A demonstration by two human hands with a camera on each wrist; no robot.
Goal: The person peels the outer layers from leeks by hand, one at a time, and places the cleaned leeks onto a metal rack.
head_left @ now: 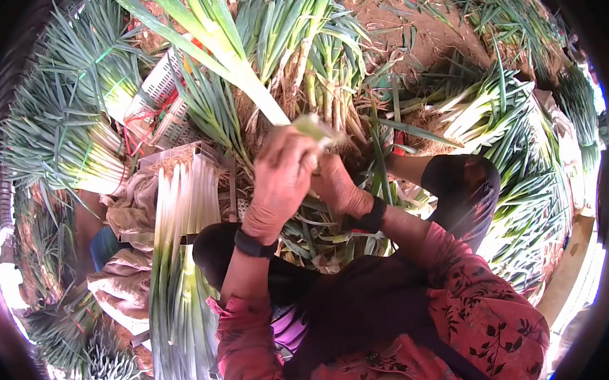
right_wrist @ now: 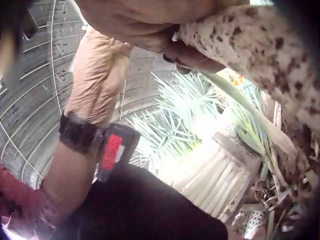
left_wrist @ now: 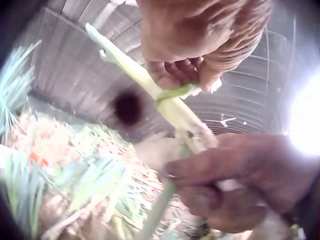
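Note:
A long green onion [head_left: 261,96] slants between both hands, its leaves spreading toward the upper left in the head view. The left hand [head_left: 282,179] has curled fingers at the stalk; in the left wrist view, these pinch a green leaf strip [left_wrist: 177,93] lying across the pale stem [left_wrist: 132,70]. The right hand [head_left: 341,185] grips the lower end, with its thumb and fingers [left_wrist: 215,167] round it. Below them hangs a pale green leaf [left_wrist: 157,207]. Close to the right wrist camera is a white, dark-speckled surface [right_wrist: 255,50], partly covered by the right hand.
Peeled green onions [head_left: 178,205] lie in a metal holder by the left knee. Tied bundles [head_left: 82,146] stand at left, near a white plastic crate [head_left: 163,82]. Loose onions [head_left: 298,33] lie ahead; another heap [head_left: 510,151] is at right. Trimmings [head_left: 316,238] litter the ground between the legs.

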